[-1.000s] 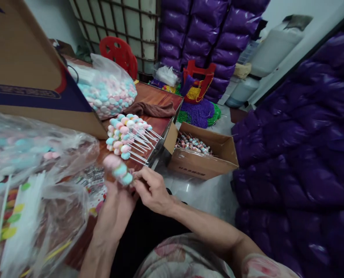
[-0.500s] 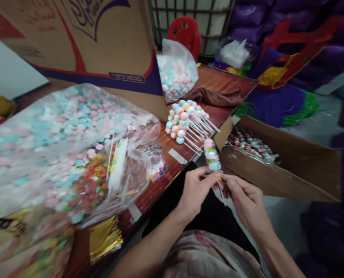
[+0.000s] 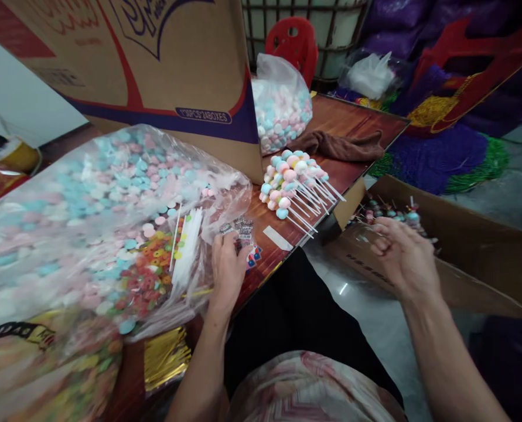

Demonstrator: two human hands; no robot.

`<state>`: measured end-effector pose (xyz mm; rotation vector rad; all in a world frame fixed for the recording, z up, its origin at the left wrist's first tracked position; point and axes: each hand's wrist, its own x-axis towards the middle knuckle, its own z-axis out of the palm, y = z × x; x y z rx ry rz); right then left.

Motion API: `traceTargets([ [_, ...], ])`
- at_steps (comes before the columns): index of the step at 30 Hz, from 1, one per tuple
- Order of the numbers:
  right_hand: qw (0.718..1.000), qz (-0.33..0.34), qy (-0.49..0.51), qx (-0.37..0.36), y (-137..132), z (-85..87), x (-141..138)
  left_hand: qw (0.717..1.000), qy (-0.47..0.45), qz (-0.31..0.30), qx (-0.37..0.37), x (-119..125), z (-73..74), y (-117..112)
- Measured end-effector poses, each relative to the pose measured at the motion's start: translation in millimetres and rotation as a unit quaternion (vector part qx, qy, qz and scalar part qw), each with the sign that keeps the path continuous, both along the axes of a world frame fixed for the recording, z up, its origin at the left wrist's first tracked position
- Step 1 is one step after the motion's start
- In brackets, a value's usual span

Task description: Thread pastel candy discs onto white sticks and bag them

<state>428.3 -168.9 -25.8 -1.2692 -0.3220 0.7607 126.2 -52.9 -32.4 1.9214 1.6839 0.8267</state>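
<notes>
My left hand rests on a small stack of printed clear packets near the table edge, fingers stretched out and thumb apart. My right hand is over the near wall of a cardboard box, its fingers loosely curled and apart, with nothing visible in them. Just beyond it, a wrapped marshmallow skewer shows in the box among several others, partly hidden by the hand. On the table between my hands lies a pile of unwrapped marshmallow skewers, white sticks pointing towards me.
A large clear bag of pastel marshmallows covers the table's left side, with gummy rings and white sticks on it. Gold ties lie at the front edge. A tall carton, another marshmallow bag and a brown cloth stand behind.
My hands have parted. The wrapped marshmallow skewer they held is out of them. My left hand moved left onto the packets; my right hand moved right and up over the box.
</notes>
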Motion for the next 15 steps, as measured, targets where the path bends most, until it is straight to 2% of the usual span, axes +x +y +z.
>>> traceTargets([
  [2, 0.999, 0.033, -0.031, 0.013, 5.1, 0.5, -30.7, 0.999, 0.035, -0.008, -0.009, -4.0, -3.5, 5.0],
  [5, 0.986, 0.083, -0.143, 0.0, 8.5, 4.5, -82.0, 1.0, 0.022, -0.012, -0.016, -2.4, -6.2, 9.9],
  [8, 0.956, 0.171, -0.237, -0.021, 10.8, 8.5, -117.7, 0.996, -0.083, -0.005, -0.026, -1.5, -8.1, 12.7],
  [12, 0.914, 0.253, -0.317, -0.015, 20.8, 7.8, -145.8, 0.976, -0.218, 0.019, -0.025, -0.3, -5.8, 9.8],
  [15, 0.911, 0.269, -0.309, -0.03, 35.3, 4.9, -163.6, 0.962, -0.271, 0.012, -0.02, 3.7, 2.3, 3.1],
])
